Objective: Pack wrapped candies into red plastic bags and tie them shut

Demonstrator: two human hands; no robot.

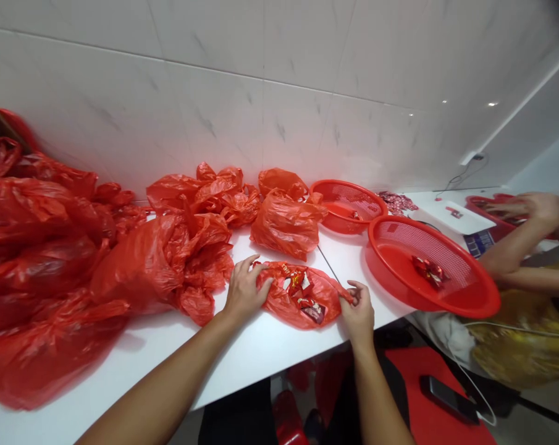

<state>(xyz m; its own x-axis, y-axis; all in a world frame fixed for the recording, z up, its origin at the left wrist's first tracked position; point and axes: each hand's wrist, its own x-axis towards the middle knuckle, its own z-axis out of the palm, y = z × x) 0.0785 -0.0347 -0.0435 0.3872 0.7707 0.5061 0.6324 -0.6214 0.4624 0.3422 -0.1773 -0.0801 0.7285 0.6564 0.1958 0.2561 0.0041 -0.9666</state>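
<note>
Several bulging red plastic bags (135, 259), nine to eleven o'clock, look already filled; our gaping red plastic bag (281, 313), between our hands, holds shiny red packets (313, 310), not yet closed. Our right hand (359, 316) pinches its three-o'clock edge; our left hand (243, 290) touches nine, grip unclear. More packets (430, 272) remain in the round red perforated basket (399, 289) toward three.

Pale marbled wall (214, 111) at the far side, a phone (449, 398) and a co-worker's arm (515, 244) off to the right.
A dark cord (459, 177) trails down from a socket (477, 156) at the far right. Near right, the dark phone lies on a red seat (413, 371), a white cable (483, 388) at its end. The co-worker's arm is above a translucent yellow bag (524, 352); the blue printed item (478, 243) beside it is perhaps a packet.
</note>
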